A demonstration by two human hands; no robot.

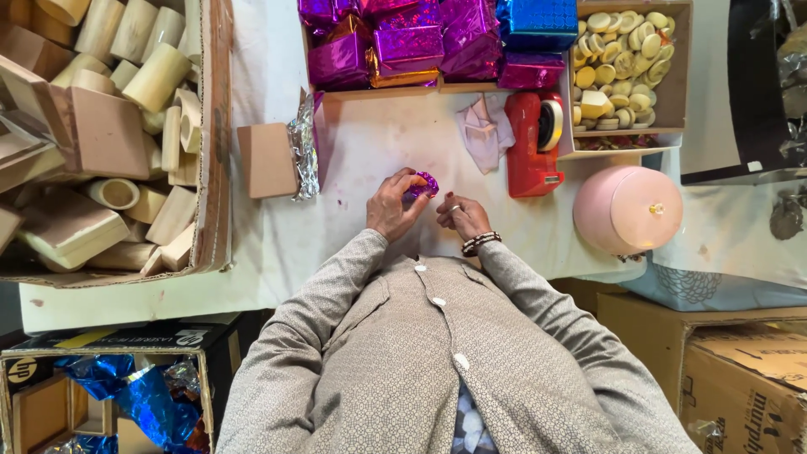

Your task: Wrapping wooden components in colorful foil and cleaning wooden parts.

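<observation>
Purple foil piece [423, 185]: largely covered by the fingers of the left hand [393, 206]; its shape cannot be told. Right hand [461, 215]: fingertips curled under, whether they touch the foil cannot be told. Wooden-block box [109, 134]: cut off by the top and left edges. Disc box [672, 84]: top cut off. Cartons [740, 370] and blue foil [143, 399]: cut off by the bottom edge. Tape dispenser [531, 151]: blade too small to tell.

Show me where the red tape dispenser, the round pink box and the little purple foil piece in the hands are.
red tape dispenser [530, 160]: head view, middle of its red body.
round pink box [626, 208]: head view, centre of its lid.
purple foil piece [423, 185]: head view, its shiny top by the left hand's fingertips.
</observation>
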